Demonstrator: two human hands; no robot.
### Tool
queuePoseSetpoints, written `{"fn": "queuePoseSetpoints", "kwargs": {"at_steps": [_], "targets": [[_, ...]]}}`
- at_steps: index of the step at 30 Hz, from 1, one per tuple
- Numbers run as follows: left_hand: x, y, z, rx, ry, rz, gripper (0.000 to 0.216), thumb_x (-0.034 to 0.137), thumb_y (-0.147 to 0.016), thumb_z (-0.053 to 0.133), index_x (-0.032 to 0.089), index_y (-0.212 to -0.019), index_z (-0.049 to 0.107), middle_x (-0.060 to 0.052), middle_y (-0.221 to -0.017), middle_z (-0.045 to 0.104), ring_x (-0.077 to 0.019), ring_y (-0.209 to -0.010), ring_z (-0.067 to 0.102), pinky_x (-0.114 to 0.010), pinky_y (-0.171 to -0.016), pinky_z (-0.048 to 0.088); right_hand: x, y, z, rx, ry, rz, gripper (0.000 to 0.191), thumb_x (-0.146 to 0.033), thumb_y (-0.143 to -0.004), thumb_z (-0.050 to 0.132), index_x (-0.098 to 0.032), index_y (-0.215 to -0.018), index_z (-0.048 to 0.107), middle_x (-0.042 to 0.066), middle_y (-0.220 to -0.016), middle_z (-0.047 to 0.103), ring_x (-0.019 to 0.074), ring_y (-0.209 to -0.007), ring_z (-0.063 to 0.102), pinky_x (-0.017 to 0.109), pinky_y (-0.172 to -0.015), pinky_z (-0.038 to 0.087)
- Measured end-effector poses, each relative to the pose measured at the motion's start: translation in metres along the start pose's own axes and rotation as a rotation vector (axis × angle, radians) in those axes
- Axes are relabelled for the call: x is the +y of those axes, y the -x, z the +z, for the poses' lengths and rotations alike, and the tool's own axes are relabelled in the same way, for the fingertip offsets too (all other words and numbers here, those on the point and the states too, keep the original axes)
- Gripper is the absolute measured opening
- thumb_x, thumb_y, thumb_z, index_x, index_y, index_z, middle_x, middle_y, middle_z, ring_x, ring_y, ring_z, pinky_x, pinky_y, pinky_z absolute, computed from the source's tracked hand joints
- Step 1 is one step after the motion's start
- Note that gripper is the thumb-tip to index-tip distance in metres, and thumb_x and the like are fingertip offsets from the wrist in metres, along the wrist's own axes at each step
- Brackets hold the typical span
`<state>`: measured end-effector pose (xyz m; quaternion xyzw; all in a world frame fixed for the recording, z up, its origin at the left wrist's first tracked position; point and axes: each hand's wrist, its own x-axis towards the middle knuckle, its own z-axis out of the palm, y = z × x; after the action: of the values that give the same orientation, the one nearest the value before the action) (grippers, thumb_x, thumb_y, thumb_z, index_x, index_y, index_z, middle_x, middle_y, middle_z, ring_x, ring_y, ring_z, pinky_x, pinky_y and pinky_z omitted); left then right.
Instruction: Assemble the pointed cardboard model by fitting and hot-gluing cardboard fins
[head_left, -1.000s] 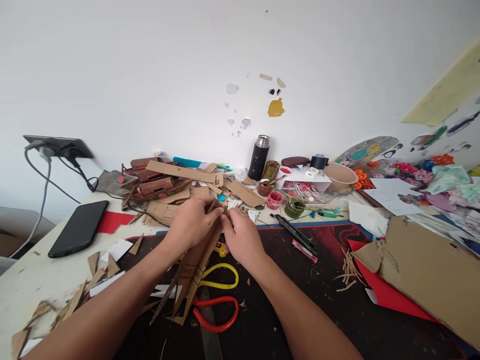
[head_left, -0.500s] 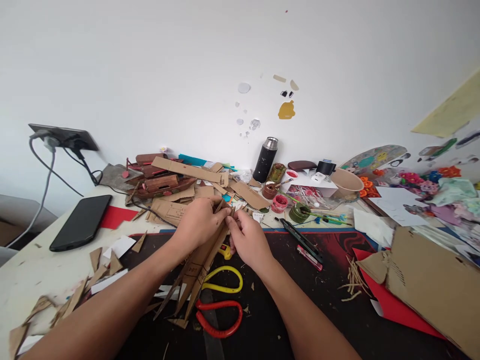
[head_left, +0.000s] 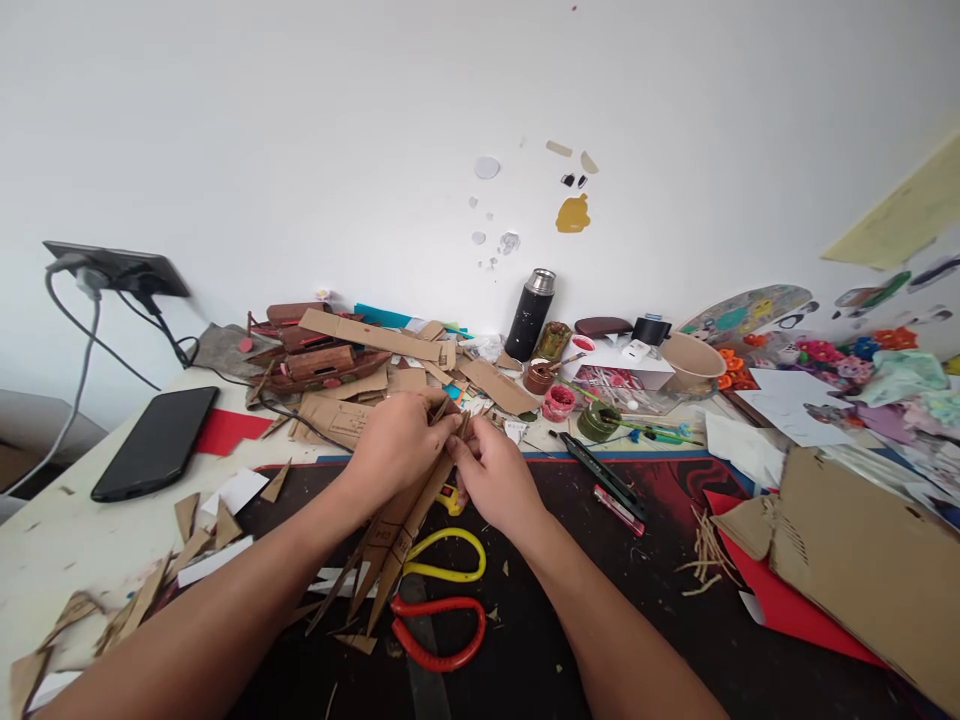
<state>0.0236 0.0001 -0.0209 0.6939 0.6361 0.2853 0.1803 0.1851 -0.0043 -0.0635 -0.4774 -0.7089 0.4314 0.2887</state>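
My left hand (head_left: 397,440) is closed around the top of a bundle of long pointed cardboard strips (head_left: 390,545) that slants down toward me over the black mat (head_left: 570,600). My right hand (head_left: 491,475) pinches the same top end from the right, fingertips meeting the left hand's. The strips' lower tips rest near the red-handled scissors (head_left: 439,630) and the yellow-handled scissors (head_left: 450,555), which lie just under my right wrist.
A black phone (head_left: 154,440) lies at the left beside cables. Cardboard scraps (head_left: 187,540) litter the left edge. Behind my hands sit a cardboard pile (head_left: 360,350), a black flask (head_left: 529,315), paint pots (head_left: 559,400) and a utility knife (head_left: 596,470). A big cardboard sheet (head_left: 855,550) covers red paper at right.
Both hands stay on the top of the strip bundle, with only small finger shifts. The view has drifted slightly.
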Motion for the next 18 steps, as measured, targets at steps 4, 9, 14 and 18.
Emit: {"fn": "queuePoseSetpoints", "kwargs": {"at_steps": [4, 9, 14, 18], "targets": [[0.0001, -0.0003, 0.0009, -0.001, -0.023, 0.006, 0.02, 0.028, -0.091, 0.062, 0.024, -0.071, 0.06, -0.001, -0.071, 0.065, -0.022, -0.069, 0.056, -0.033, -0.065, 0.032, -0.0014, 0.0, -0.0006, 0.008, 0.052, -0.006, 0.019, -0.028, -0.109, 0.051, -0.025, -0.09, 0.046, -0.009, -0.056, 0.06, 0.0149, -0.05, 0.064, 0.025, -0.058, 0.041], [0.0004, 0.0, 0.0003, -0.01, -0.051, 0.025, 0.022, 0.028, -0.091, 0.062, 0.024, -0.07, 0.058, -0.001, -0.071, 0.066, -0.0229, -0.069, 0.057, -0.034, -0.065, 0.032, -0.0041, 0.0001, -0.0017, 0.031, 0.118, -0.002, 0.023, -0.027, -0.107, 0.055, -0.026, -0.086, 0.044, -0.007, -0.06, 0.062, 0.0167, -0.057, 0.065, 0.027, -0.061, 0.039], [0.001, 0.0009, -0.0003, -0.004, -0.072, 0.036, 0.023, 0.029, -0.092, 0.062, 0.025, -0.07, 0.057, -0.001, -0.07, 0.066, -0.0233, -0.069, 0.057, -0.034, -0.064, 0.03, -0.005, 0.0, -0.0019, 0.03, 0.141, -0.014, 0.022, -0.028, -0.107, 0.055, -0.025, -0.087, 0.045, -0.005, -0.063, 0.064, 0.0177, -0.062, 0.066, 0.028, -0.062, 0.039], [0.0014, 0.0005, -0.0011, -0.029, -0.082, 0.017, 0.018, 0.029, -0.092, 0.062, 0.024, -0.075, 0.063, -0.003, -0.076, 0.071, -0.0252, -0.074, 0.062, -0.034, -0.066, 0.034, -0.0064, 0.0005, -0.0023, 0.033, 0.159, -0.003, 0.022, -0.028, -0.106, 0.056, -0.025, -0.087, 0.047, -0.003, -0.07, 0.067, 0.0183, -0.066, 0.067, 0.028, -0.063, 0.041]]}}
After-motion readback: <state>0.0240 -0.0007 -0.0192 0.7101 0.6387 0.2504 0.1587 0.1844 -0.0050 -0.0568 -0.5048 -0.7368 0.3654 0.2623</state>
